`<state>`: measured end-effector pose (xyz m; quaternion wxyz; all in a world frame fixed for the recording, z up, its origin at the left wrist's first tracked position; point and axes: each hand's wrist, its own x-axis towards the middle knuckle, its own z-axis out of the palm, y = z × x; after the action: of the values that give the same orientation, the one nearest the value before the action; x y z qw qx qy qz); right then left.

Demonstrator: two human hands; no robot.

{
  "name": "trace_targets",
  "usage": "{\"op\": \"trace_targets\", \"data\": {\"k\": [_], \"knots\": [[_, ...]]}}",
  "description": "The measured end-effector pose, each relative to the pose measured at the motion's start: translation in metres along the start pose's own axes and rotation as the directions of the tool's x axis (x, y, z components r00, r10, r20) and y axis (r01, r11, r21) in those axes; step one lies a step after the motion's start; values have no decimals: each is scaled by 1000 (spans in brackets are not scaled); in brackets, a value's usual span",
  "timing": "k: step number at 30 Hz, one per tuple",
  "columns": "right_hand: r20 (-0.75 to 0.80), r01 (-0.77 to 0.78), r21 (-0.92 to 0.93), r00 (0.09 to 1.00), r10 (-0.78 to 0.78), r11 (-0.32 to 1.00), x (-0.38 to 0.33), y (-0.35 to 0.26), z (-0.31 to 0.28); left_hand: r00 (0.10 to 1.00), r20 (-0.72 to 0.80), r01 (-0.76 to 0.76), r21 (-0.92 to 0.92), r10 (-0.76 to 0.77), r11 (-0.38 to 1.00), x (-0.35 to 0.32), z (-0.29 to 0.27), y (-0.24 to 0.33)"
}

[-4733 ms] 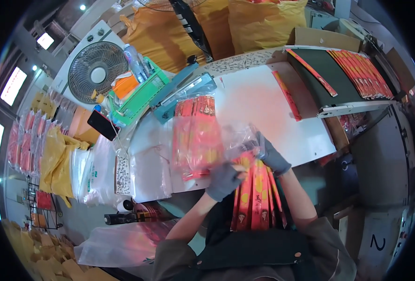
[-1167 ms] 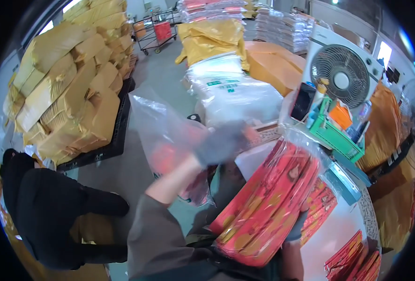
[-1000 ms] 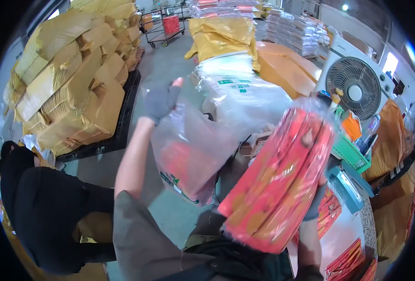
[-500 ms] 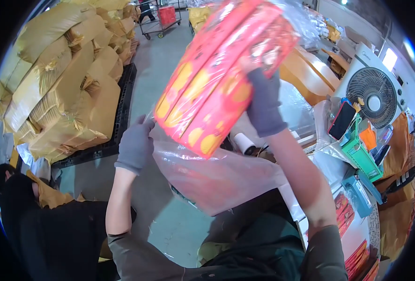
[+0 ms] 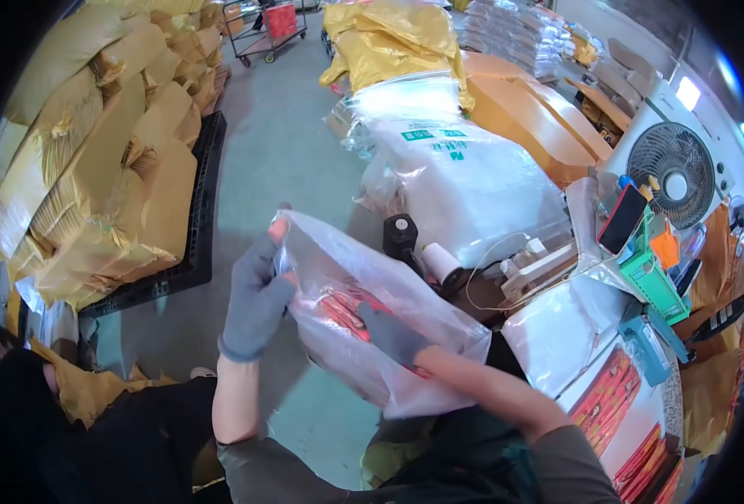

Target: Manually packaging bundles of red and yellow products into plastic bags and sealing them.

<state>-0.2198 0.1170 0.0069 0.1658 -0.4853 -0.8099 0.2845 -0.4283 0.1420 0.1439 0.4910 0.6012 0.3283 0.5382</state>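
A large clear plastic bag [image 5: 439, 323] hangs open in front of me, its mouth facing up and left. My left hand [image 5: 259, 294], in a grey glove with bare fingertips, is closed on the rim of the bag. Inside the bag lie red packs [image 5: 343, 312], partly blurred by the film. My right hand [image 5: 391, 334], also gloved, reaches into the bag and is at the red packs. Its fingers are hard to make out there, so their grip does not show.
To the right, a worktable carries flat white bags [image 5: 464, 168], a thread cone [image 5: 441, 262], red printed packs [image 5: 611, 391], a green basket [image 5: 651, 273] and a phone [image 5: 622, 220]. A fan [image 5: 673, 172] stands behind. Yellow sacks [image 5: 128, 168] are stacked on a black pallet [image 5: 200, 202]. A person in black [image 5: 120, 420] is at lower left.
The shiny red and yellow bundle my right hand held up high is no longer there; my right hand has come down into the bag, where red packs show. My left hand still holds the rim.
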Motion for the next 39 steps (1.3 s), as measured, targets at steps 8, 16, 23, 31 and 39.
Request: {"op": "trace_targets", "data": {"k": [8, 16, 23, 31, 39], "knots": [[53, 66, -201, 997, -57, 977, -20, -1, -55, 992, -97, -71, 138, 84, 988, 23, 35, 32], [-486, -144, 416, 800, 353, 898, -288, 23, -234, 721, 609, -531, 179, 331, 828, 64, 245, 47], [-709, -591, 540, 63, 702, 599, -660, 16, -211, 29, 988, -725, -84, 152, 683, -1, 476, 33], [-591, -612, 725, -788, 171, -316, -964, -27, -111, -366, 921, -564, -336, 137, 754, -161, 652, -86], [-660, -717, 651, -697, 282, -249, -1005, -37, -100, 106, 969, 706, 84, -222, 703, -324, 774, -115]]}}
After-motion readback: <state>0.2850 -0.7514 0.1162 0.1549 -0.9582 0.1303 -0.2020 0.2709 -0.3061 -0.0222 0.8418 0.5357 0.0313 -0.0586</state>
